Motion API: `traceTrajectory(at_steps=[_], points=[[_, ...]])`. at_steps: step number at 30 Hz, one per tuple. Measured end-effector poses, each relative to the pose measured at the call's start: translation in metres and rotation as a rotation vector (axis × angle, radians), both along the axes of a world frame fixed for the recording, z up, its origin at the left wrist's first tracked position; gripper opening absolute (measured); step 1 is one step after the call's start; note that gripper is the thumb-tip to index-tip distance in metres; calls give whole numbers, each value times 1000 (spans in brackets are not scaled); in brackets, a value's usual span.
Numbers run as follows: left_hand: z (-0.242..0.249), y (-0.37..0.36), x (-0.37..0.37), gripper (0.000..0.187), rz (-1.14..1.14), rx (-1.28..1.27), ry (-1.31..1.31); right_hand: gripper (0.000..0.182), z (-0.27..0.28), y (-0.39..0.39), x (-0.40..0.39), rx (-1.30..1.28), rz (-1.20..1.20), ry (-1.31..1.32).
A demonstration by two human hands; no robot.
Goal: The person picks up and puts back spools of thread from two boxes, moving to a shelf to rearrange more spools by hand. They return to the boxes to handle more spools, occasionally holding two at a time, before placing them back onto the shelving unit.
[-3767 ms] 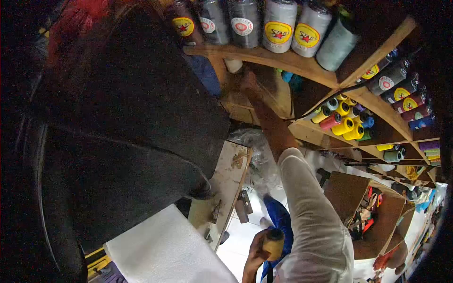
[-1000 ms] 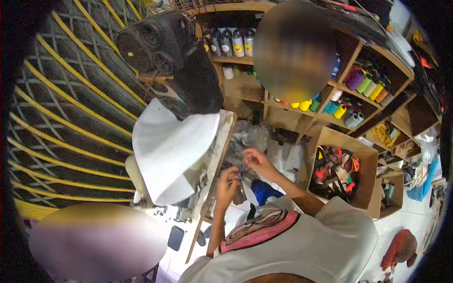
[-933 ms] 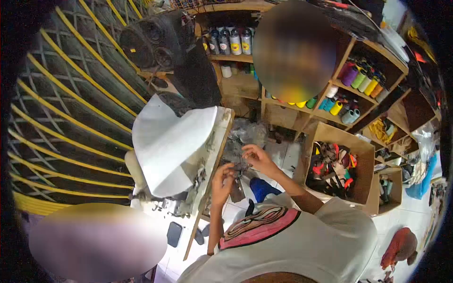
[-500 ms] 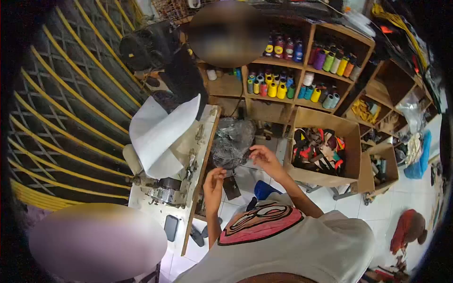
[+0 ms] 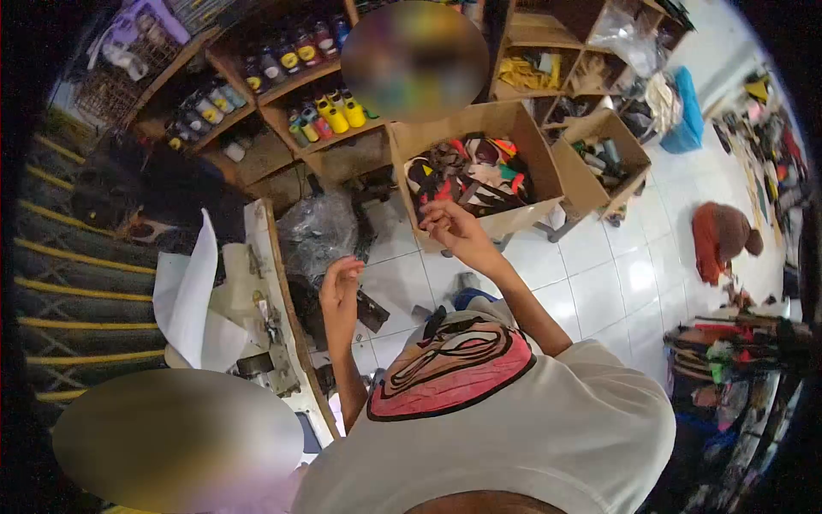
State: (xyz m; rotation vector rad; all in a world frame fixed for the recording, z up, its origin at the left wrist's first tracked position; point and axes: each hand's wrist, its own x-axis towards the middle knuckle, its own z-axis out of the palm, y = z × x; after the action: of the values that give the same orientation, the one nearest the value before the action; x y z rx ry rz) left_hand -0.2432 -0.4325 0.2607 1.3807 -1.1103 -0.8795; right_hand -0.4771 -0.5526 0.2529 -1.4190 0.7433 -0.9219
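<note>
My left hand (image 5: 341, 291) is raised beside the wooden edge of the sewing table (image 5: 287, 295), fingers loosely bent, holding nothing. Near it is a crumpled clear plastic bag (image 5: 317, 236), low down by the shelves. My right hand (image 5: 458, 233) hovers in front of a cardboard box (image 5: 521, 224), its fingers slightly curled and no object visible in them. Many-coloured fabric scraps (image 5: 475, 176) fill that box. On the sewing table, a large white sheet (image 5: 186, 300) lies bent upward near metal machine parts (image 5: 257, 364).
Wooden shelves (image 5: 257, 96) hold thread cones (image 5: 340, 116). A smaller cardboard box (image 5: 584, 184) with spools adjoins the scrap box. Farther right are a blue bag (image 5: 682, 111), a brown and rust-red item (image 5: 719, 240) on the tiled floor (image 5: 599, 283), and piled materials (image 5: 728, 360).
The view has turned to the right, so the shelves, boxes and sewing table appear farther left. Both hands stay raised and apart; the right now appears in front of the scrap box.
</note>
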Motion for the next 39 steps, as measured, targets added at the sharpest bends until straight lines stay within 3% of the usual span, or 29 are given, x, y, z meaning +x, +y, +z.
traceTrajectory(at_steps=[6,9,14,19,23,27,30,31,34,39], points=[[8,-54,-75,24,-186,18,-37,29,-4,-5,-89,-52,-162,0],[12,-80,-129,24,-240,16,-87,27,11,-5,-148,42,-149,102],[16,-120,-241,23,-352,6,-26,27,-1,-4,-252,-17,-275,121],[9,-146,-336,24,-665,-6,-326,28,-6,10,-343,40,-436,185],[1,-167,-393,26,-931,82,-409,28,-5,18,-403,102,-554,223],[-58,-204,-442,26,-1179,322,-484,24,-5,22,-451,153,-733,242],[-102,-231,-477,30,-1394,239,-1182,24,-5,26,-485,206,-836,305],[-107,-244,-495,34,-1484,200,-1128,24,-9,27,-498,225,-864,317],[-107,-270,-551,34,-1440,242,-590,24,-10,22,-531,312,-934,331],[-164,-325,-631,34,-1353,27,-715,24,-15,-22,-590,390,-927,409]])
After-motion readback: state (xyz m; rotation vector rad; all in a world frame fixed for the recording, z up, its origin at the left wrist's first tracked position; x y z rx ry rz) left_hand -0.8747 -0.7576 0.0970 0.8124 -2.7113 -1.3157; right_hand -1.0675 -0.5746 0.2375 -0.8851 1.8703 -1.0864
